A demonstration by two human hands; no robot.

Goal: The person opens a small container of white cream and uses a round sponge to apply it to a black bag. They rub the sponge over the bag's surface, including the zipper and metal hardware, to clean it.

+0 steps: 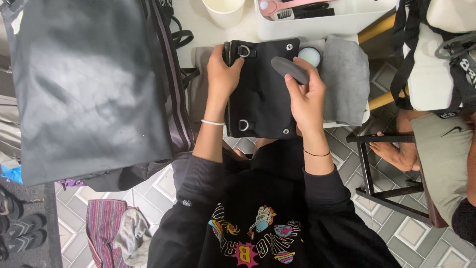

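Note:
A small black bag (260, 99) with metal D-rings and snap studs lies at the white table's front edge. My left hand (223, 74) grips its zippered left side. My right hand (305, 94) holds a dark oval pad (290, 68) against the bag's upper right surface. Just beyond the pad sits a small open round tin (311, 55) with pale contents. A grey cloth (345, 79) lies under the tin, to the right of the bag.
A large black tote bag (89, 84) fills the left. A white cup (224, 11) and a white tray (322, 22) with brushes stand at the back. Another person (441, 149) sits at the right by a black stool (384, 168). Sandals (17, 233) and striped fabric (104, 226) lie on the tiled floor.

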